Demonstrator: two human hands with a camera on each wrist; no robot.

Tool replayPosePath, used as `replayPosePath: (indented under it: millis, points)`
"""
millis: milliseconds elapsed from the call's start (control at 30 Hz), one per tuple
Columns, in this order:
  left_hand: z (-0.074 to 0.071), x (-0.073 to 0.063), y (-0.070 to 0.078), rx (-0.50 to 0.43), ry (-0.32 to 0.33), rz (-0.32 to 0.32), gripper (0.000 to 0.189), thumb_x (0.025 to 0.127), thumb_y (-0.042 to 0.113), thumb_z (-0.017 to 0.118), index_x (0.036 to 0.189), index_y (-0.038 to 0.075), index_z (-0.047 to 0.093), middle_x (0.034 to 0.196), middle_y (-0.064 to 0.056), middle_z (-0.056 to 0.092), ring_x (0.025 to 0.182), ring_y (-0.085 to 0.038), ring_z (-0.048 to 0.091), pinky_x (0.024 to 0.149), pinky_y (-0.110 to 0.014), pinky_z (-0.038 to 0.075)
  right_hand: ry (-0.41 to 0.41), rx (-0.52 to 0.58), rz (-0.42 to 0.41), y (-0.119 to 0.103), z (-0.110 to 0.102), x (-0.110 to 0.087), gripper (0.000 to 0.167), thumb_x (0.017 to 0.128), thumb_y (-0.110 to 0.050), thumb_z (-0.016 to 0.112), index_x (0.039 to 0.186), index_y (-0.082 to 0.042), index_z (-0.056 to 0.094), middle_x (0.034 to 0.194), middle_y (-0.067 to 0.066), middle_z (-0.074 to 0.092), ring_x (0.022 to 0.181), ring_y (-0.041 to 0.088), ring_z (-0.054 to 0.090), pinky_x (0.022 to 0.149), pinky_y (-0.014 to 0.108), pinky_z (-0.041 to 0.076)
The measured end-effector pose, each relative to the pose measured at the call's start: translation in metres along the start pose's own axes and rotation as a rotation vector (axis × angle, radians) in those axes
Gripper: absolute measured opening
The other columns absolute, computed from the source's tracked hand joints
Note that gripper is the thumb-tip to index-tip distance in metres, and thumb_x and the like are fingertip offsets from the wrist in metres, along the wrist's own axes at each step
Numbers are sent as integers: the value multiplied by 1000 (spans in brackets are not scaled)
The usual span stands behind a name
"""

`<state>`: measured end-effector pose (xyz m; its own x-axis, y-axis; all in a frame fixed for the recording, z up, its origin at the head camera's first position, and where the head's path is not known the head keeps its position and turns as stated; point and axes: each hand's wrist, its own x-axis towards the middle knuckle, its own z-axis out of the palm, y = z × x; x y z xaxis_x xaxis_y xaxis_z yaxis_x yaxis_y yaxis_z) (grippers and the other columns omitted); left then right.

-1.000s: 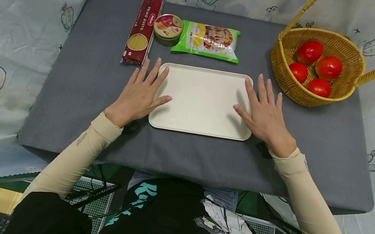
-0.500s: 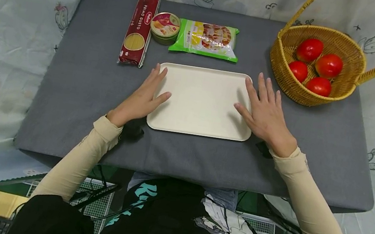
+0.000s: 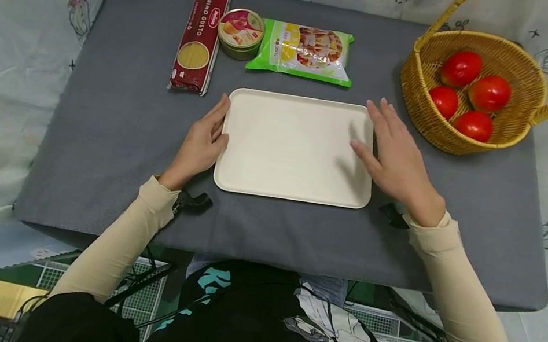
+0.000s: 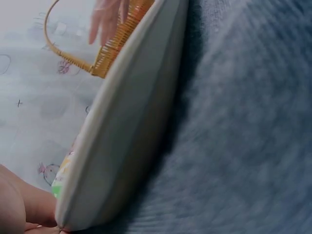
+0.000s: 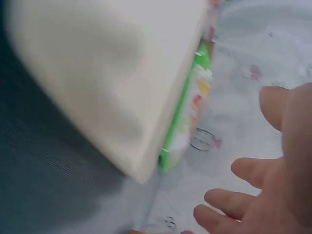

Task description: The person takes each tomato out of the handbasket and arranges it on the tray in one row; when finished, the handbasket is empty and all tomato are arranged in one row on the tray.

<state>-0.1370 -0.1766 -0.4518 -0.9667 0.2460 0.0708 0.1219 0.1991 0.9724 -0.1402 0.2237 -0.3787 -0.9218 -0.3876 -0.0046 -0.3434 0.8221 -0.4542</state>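
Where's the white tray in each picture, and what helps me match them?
Head: the white tray lies near the centre.
Left wrist: the white tray slants from lower left to top centre.
Right wrist: the white tray, blurred, fills the upper left.
Shared landmark: the green packet, partly hidden in both wrist views.

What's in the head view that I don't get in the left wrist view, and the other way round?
Only head: the red packet, the round tin and the flat inside of the tray.

Only left wrist: the tray's shaded outer side.

Both: the tray itself, the basket, the green-edged packet, the left hand and the right hand.
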Motion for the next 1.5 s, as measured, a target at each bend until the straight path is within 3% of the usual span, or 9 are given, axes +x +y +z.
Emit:
replayPosePath:
  millis: [133,300,400,533,633,800,1100,1333,1500]
  points:
    - [1,2,3,-4,1,-17,72,99,-23,47,164,-3,25,176,-15,13,160,-25,21,124,-28,29,125,74,17,4,-38,8,67,108,-32,60,166,-8,38,170,14,37,157,32,31,131,49,22]
    - [-1,1,4,7,-1,-36,72,99,-22,49,164,-3,26,176,-13,14,159,-25,22,124,-28,30,297,150,189,28,-95,26,49,106,-34,60,150,-15,63,148,5,64,133,15,58,114,24,42]
    - [-2,1,4,4,-2,-47,72,99,-22,49,164,-3,26,176,-12,15,159,-23,22,124,-29,29,271,174,311,53,-126,38,48,105,-37,60,149,-19,64,145,-2,65,122,5,58,105,15,42]
    - [-3,1,3,-8,-2,-56,71,99,-22,49,164,-3,27,176,-10,16,159,-21,23,125,-30,28,76,106,416,91,-152,59,63,105,-39,59,160,-10,50,158,10,54,128,12,53,108,22,42]
    - [-4,1,1,-9,1,-60,71,99,-22,49,164,-3,27,176,-10,16,159,-19,23,125,-30,27,-111,48,450,118,-157,78,78,105,-43,58,167,-3,33,167,24,37,144,35,44,120,44,39]
    - [-5,1,2,-11,4,-68,71,99,-22,49,164,-3,28,176,-10,16,159,-19,23,125,-29,27,-308,-24,494,144,-152,102,93,105,-51,57,168,3,14,169,36,18,147,63,23,117,78,26]
    - [-4,3,8,-5,-4,-82,71,98,-22,50,163,-4,28,175,-11,17,159,-22,23,125,-31,28,-347,-98,568,152,-148,114,103,101,-60,60,168,2,13,159,42,28,129,61,37,103,79,40]
    - [-5,4,12,10,-28,-102,71,99,-20,50,164,-4,26,175,-13,15,159,-22,21,125,-31,27,-303,-103,543,153,-145,116,93,102,-47,66,164,8,24,113,37,63,120,56,46,91,68,44]
    - [-5,5,10,2,-16,-99,71,99,-21,50,163,-4,27,175,-12,16,159,-22,22,125,-30,27,-236,-103,522,145,-149,112,86,104,-40,64,161,13,28,146,43,46,123,58,45,88,60,50]
